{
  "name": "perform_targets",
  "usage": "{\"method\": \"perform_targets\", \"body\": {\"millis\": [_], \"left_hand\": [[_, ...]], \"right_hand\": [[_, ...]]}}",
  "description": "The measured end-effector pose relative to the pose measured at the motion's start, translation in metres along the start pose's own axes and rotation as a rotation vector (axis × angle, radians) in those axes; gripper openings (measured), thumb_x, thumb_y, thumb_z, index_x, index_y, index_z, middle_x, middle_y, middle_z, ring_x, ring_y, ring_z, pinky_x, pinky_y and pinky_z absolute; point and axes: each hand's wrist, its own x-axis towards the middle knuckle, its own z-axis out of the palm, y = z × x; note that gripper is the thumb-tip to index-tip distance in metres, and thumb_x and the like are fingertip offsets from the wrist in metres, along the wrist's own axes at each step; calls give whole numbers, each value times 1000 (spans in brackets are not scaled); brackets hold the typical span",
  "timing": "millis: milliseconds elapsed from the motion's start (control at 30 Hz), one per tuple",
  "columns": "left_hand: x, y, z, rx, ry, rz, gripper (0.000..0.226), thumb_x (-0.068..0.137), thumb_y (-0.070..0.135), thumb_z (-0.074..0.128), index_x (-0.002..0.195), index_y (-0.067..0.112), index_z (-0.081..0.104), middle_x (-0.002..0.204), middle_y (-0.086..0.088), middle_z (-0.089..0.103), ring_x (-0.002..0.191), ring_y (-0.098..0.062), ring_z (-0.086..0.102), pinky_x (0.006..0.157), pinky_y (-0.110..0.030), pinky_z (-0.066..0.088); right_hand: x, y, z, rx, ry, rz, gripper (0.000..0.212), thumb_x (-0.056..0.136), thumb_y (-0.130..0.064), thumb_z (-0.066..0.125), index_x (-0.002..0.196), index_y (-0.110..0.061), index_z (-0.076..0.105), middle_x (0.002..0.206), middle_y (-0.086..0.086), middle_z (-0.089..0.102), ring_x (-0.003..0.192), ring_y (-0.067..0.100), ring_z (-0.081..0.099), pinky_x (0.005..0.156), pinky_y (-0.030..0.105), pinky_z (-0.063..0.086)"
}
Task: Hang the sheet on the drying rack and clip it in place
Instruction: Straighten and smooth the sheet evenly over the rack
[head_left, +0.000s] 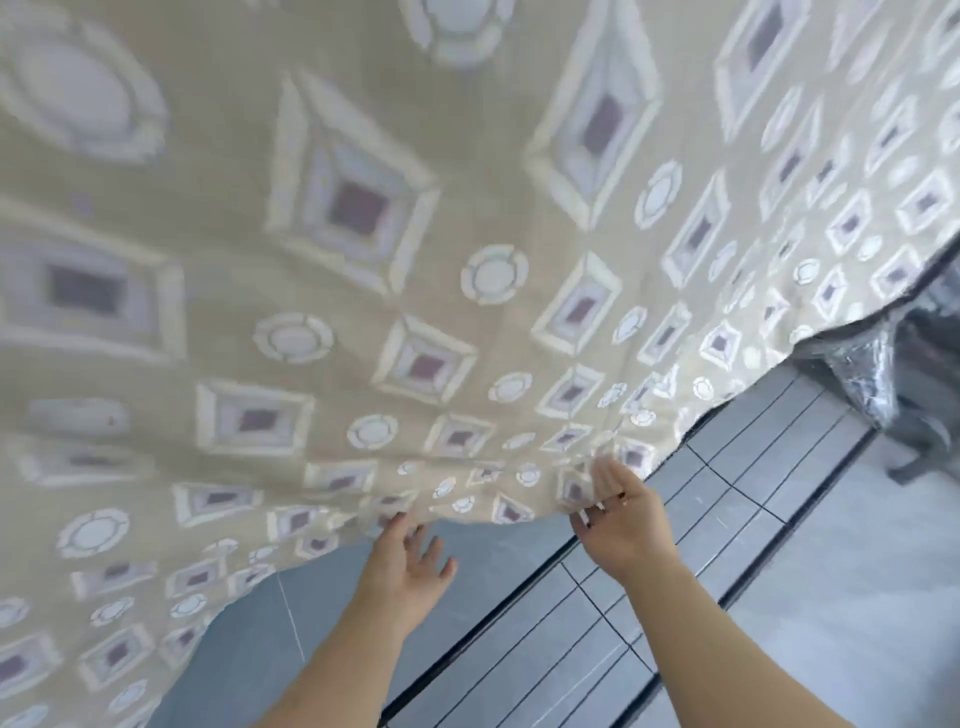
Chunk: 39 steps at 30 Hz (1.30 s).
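Sheet (363, 260): beige, printed with squares and circles, hangs across most of the view, lower hem curving up from lower left to upper right. Top edge out of frame.
Left hand (410, 564): fingers spread and straight, fingertips at the hem, gripping nothing.
Right hand (621, 519): fingers straight, laid against the fabric just above the hem, thumb apart below; ring on one finger.
Floor (779, 519): grey tile with a dark track running diagonally.
Far right: plastic-wrapped object (862, 364), blurred.
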Motion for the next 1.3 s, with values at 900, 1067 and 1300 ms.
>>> {"method": "perform_targets", "body": {"millis": [900,1067,1300], "left_hand": [[30,-169,265,-133,285,-115,19,95,9,48,92,28,50,78,6,47,79,-15,54,76,-15,43],[8,-175,289,-158,275,-13,22,96,6,36,86,14,54,92,0,59,77,-15,55,80,-29,43],[-6,-212,358,-208,28,-87,22,94,26,39,81,19,55,76,3,61,76,-15,54,75,-36,42]], "right_hand": [[78,-254,-66,-226,56,263,8,88,-21,64,88,-18,56,60,-5,55,51,9,43,57,22,41],[68,-279,-77,1,-5,262,11,83,-6,54,80,-13,62,79,4,61,77,19,55,82,31,42],[72,-362,-85,362,-192,67,51,47,-17,71,97,-13,60,98,9,63,96,29,57,94,39,41]]}}
